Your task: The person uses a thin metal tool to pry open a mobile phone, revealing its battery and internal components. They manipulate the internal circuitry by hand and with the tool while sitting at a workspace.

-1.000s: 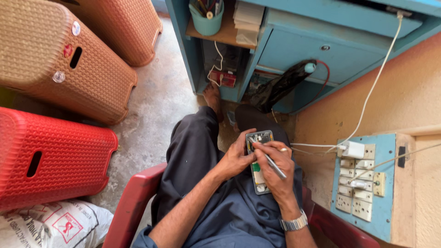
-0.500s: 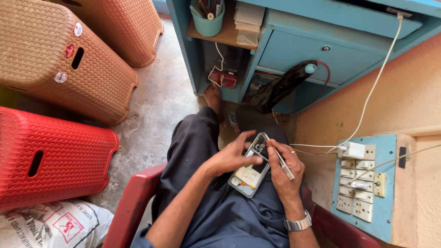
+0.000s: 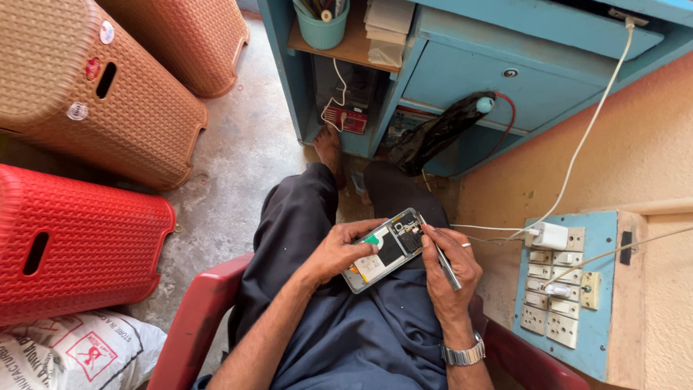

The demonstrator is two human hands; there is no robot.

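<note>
Presently the left hand (image 3: 333,254) cradles the opened phone (image 3: 385,250) over the lap, its long axis slanting up-right; the right hand (image 3: 449,269), at the phone's upper end, grips a screwdriver (image 3: 442,258).

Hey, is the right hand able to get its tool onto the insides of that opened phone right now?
Probably yes: the right hand holds the metal tool beside the opened phone, whose uncovered insides face up, steadied by the left hand.
</note>
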